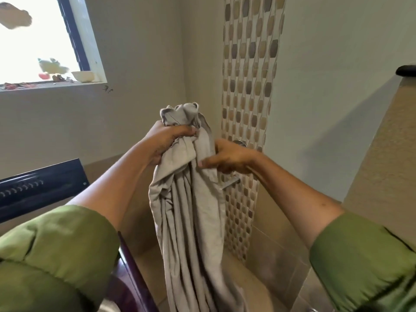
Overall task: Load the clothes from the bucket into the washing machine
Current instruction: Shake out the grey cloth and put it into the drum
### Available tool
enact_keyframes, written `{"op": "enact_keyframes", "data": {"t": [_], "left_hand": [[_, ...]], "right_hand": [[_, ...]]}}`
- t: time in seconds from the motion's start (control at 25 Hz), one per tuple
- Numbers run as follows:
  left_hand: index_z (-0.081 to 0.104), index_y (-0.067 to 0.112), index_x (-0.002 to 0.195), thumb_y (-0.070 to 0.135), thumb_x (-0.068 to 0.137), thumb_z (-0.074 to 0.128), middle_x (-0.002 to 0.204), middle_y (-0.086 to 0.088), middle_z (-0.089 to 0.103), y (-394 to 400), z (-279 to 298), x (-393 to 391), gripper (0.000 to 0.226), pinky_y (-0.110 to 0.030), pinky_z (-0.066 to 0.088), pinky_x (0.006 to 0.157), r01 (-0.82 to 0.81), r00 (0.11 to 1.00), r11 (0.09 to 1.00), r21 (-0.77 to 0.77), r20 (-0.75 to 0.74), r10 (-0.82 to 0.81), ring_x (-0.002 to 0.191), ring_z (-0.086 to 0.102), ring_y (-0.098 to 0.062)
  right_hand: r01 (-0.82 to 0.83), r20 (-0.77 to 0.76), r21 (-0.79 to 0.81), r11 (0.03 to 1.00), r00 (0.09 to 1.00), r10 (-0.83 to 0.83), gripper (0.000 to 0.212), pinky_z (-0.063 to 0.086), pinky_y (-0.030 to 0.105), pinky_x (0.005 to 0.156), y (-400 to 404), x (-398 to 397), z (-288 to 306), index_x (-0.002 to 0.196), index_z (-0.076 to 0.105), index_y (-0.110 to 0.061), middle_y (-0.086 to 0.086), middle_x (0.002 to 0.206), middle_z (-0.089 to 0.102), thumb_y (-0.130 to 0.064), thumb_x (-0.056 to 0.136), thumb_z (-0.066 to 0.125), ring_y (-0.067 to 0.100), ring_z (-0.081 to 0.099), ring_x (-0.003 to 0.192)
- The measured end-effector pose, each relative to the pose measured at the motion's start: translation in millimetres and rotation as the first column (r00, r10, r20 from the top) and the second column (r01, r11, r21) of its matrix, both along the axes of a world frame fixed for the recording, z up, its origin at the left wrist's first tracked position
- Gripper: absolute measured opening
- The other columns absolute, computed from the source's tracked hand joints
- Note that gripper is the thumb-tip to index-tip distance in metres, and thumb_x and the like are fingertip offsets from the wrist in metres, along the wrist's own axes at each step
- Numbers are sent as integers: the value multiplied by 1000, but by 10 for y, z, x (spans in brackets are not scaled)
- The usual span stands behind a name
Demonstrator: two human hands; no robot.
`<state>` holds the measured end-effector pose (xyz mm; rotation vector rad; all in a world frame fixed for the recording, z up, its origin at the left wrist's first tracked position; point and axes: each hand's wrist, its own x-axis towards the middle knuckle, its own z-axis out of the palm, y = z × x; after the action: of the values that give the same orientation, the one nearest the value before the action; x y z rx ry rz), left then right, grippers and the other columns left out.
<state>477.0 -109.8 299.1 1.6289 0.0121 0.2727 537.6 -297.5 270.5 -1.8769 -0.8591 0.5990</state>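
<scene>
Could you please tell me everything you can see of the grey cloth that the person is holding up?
The grey cloth is a plain, light grey garment or sheet of thin woven fabric, bunched at the top and hanging down in long folds. A stitched hem shows at its top. The left hand grips the bunched top; the right hand touches its side just below. Its lower end runs out of view.

Blown-out daylight from the window (38, 39) — soft shadows, warped edges.
</scene>
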Motion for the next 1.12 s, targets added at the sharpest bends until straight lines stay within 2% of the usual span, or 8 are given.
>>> {"op": "enact_keyframes", "data": {"t": [0.12, 0.24, 0.36, 0.52, 0.68, 0.84, 1.0, 1.12], "left_hand": [[71, 5, 106, 17, 67, 81, 105, -16, 73, 21, 74, 6, 42, -47, 57, 90, -80, 997, 995, -52, 10, 80, 96, 71, -29], [71, 7, 103, 15, 68, 81, 99, -13, 74, 100, 97, -26, 37, -43, 58, 87, -109, 994, 992, -66, 3, 110, 93, 72, -27], [71, 8, 103, 16, 68, 82, 96, -10, 75, 188, 80, -71, 38, -37, 59, 81, -163, 986, 979, -123, 0, 164, 85, 74, -22], [72, 6, 104, 19, 64, 83, 102, -13, 75, 284, 84, -95, 44, -41, 59, 83, -202, 978, 966, -161, 10, 206, 90, 74, -25], [72, 10, 101, 20, 61, 84, 97, -10, 76, 402, 110, -85, 43, -40, 60, 80, -335, 939, 915, -224, 4, 345, 85, 74, -23], [73, 15, 95, 19, 65, 84, 90, -5, 76, 453, 26, -80, 33, -32, 59, 72, -374, 924, 896, -239, -10, 383, 80, 74, -18], [71, 17, 89, 21, 64, 84, 85, -4, 75, 447, -18, -76, 28, -33, 59, 72, -413, 905, 872, -263, -14, 425, 78, 74, -19], [74, 14, 96, 21, 62, 83, 89, -6, 76, 419, -3, -68, 36, -35, 60, 73, -391, 915, 881, -267, -10, 403, 78, 74, -20]], "right_hand": [[22, 193, -406, 913, 979, 63, 15, 40, 27, 50, 48, -77, -479, 87, 67, -1, 8, 73, 61, -15, 83, 68, 17, 50, 59], [223, 399, -502, 836, 917, -5, 19, 53, 35, 61, 25, -59, -802, 75, 65, -6, 7, 73, 63, -20, 88, 60, 21, 60, 66], [490, 379, -129, 862, 828, -414, 27, 51, 40, 62, -41, 35, -905, 90, 66, -11, 8, 82, 64, -20, 98, 41, 27, 60, 72], [586, 266, 427, 689, 647, -715, 21, 40, 25, 65, -39, -44, -917, 99, 59, -18, -5, 90, 61, -21, 102, 38, 5, 57, 80], [240, 856, 213, 947, 422, -299, 34, 43, 20, 54, -213, -140, -1055, 114, 47, -19, 0, 96, 59, -45, 94, 51, 14, 58, 68], [177, 980, 135, 975, 119, -158, 26, 50, 32, 46, -354, -91, -1102, 118, 44, -22, 3, 100, 63, -40, 99, 42, 23, 63, 60], [253, 906, 311, 916, 211, -366, 25, 44, 24, 49, -365, -114, -990, 113, 62, -26, -3, 89, 71, -35, 100, 43, 14, 66, 66], [679, 684, 324, 658, 312, -659, 22, 31, 24, 51, -251, -69, -955, 97, 70, -26, -4, 85, 62, -32, 99, 48, 10, 53, 69]]}}
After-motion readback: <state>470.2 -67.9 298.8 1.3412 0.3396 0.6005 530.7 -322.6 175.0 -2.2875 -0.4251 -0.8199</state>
